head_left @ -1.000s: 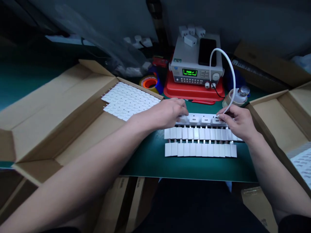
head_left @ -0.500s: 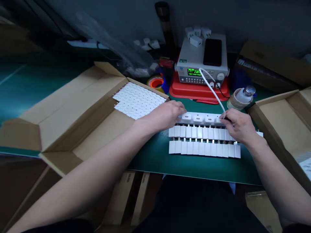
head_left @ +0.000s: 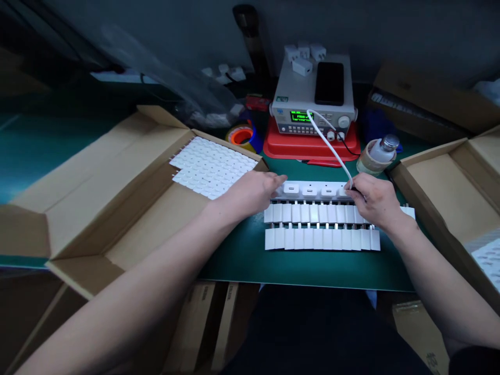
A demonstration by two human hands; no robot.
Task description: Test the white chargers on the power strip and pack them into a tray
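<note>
Right hand pinching white cable at USB charger row, I'm judging; left hand lying open, fingertips just beside the row's end.

Left hand beside chargers, right hand gripping cable

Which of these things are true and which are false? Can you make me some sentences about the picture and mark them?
The right hand holds the white cable. True.

The left hand holds a black phone. False: it is at the left end of the white USB strip, and the phone lies on the tester.

The tester's screen glows green. True.

The tester stands on a blue tray. False: the tray is red.

Two rows of white chargers lie on the green mat. True.
</note>
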